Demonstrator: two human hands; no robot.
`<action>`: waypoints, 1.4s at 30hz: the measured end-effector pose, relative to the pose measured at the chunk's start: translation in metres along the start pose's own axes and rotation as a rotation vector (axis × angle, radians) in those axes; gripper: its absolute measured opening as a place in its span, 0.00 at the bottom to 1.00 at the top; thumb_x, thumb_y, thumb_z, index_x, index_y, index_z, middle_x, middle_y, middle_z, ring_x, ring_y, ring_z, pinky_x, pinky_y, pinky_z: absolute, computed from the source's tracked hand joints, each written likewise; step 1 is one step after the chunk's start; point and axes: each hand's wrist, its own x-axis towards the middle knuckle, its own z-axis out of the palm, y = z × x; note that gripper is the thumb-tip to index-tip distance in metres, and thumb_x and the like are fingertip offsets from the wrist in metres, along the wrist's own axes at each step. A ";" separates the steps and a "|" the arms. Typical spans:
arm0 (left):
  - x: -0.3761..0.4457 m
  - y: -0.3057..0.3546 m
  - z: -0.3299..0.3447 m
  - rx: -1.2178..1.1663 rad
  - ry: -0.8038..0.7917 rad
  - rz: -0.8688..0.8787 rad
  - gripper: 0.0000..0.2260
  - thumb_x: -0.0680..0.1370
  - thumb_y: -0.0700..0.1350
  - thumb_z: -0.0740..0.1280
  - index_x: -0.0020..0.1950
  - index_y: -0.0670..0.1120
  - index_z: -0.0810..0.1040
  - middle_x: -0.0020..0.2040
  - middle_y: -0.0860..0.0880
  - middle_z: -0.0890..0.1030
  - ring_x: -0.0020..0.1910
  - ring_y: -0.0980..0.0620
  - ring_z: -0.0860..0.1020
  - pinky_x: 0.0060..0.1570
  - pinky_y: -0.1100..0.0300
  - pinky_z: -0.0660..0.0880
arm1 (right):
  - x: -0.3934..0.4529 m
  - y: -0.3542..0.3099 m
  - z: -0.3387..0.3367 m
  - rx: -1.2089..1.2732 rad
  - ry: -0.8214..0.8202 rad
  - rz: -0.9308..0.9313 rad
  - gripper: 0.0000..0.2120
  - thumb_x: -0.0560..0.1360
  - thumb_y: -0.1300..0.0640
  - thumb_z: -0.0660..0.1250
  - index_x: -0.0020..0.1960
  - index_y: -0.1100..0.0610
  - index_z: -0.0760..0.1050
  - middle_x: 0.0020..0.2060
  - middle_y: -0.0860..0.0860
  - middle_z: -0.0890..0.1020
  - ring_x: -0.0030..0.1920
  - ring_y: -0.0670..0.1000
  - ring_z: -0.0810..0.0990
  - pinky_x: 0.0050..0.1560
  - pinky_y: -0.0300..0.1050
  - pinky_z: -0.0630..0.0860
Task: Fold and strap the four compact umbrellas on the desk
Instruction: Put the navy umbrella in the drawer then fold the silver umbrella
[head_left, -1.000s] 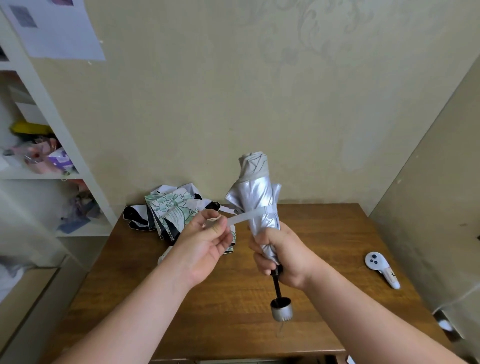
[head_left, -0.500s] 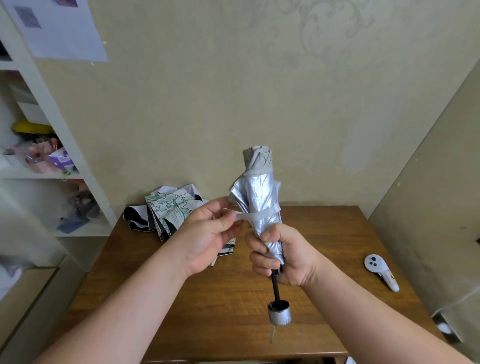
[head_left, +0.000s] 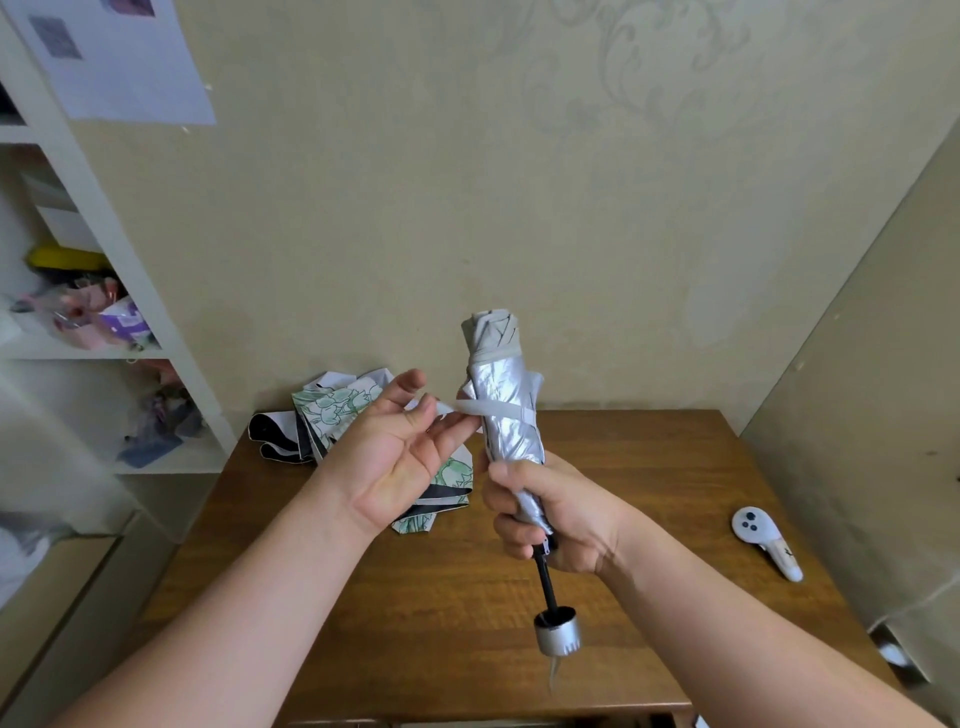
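Right hand (head_left: 558, 512) grips silver umbrella (head_left: 506, 415) upright above the desk (head_left: 649, 493). Left hand (head_left: 400, 457), fingers mostly spread, apparently pinches the strap (head_left: 493, 409). Floral umbrella (head_left: 337, 410) lies behind.

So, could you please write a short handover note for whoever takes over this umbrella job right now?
Right hand: grips the rolled silver umbrella low on its canopy, upright above the desk, handle down.
Left hand: pinches the free end of the strap, which runs across the canopy.
Floral umbrella: lies loose and unfolded at the desk's far left, behind the left hand.
Done: silver canopy rolled.
Left: fasten this strap, then fold and strap the floral one. Other umbrellas are not in view.
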 end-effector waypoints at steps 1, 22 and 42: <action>0.000 -0.001 0.000 -0.037 0.008 0.002 0.10 0.74 0.33 0.64 0.50 0.46 0.77 0.47 0.40 0.83 0.52 0.41 0.86 0.50 0.45 0.85 | 0.001 -0.001 0.001 -0.020 0.024 0.001 0.14 0.73 0.51 0.74 0.46 0.54 0.69 0.30 0.49 0.65 0.22 0.46 0.64 0.26 0.40 0.67; -0.006 -0.016 -0.008 0.140 -0.088 0.001 0.11 0.76 0.31 0.66 0.45 0.48 0.75 0.42 0.41 0.83 0.56 0.37 0.81 0.64 0.45 0.79 | 0.005 -0.012 0.014 0.351 0.068 -0.119 0.09 0.65 0.64 0.70 0.39 0.53 0.73 0.27 0.47 0.65 0.25 0.46 0.67 0.31 0.41 0.75; 0.007 0.021 0.016 0.820 0.028 0.468 0.13 0.74 0.26 0.72 0.44 0.45 0.78 0.35 0.50 0.83 0.35 0.54 0.80 0.41 0.60 0.79 | 0.001 -0.016 0.012 0.154 -0.429 0.081 0.10 0.69 0.60 0.74 0.46 0.52 0.75 0.29 0.46 0.72 0.24 0.44 0.71 0.29 0.39 0.73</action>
